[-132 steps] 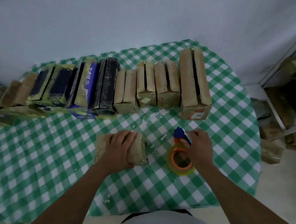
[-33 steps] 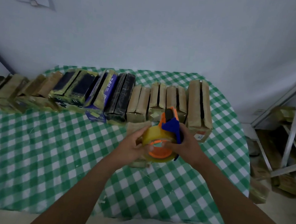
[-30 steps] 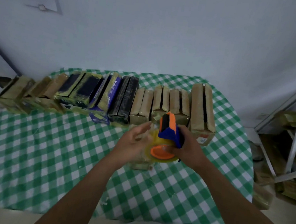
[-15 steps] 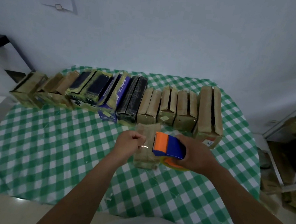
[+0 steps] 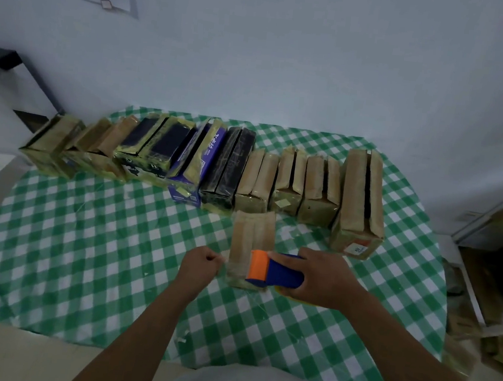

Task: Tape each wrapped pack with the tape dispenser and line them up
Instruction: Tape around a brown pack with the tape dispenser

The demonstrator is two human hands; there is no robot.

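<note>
We grip the tape dispenser [image 5: 275,274] in our right hand [image 5: 323,280] over the near end of the wrapped pack [image 5: 252,234] on the desk [image 5: 82,250], our left hand [image 5: 202,262] curled, seemingly pinching the tape [image 5: 224,260]; light and slick, the pack wants steadying by its long sides.

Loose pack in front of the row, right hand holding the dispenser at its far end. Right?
Not quite: in the head view the right hand holds the tape dispenser at the loose pack's near end, not the far end. The pack does lie in front of the row.
</note>
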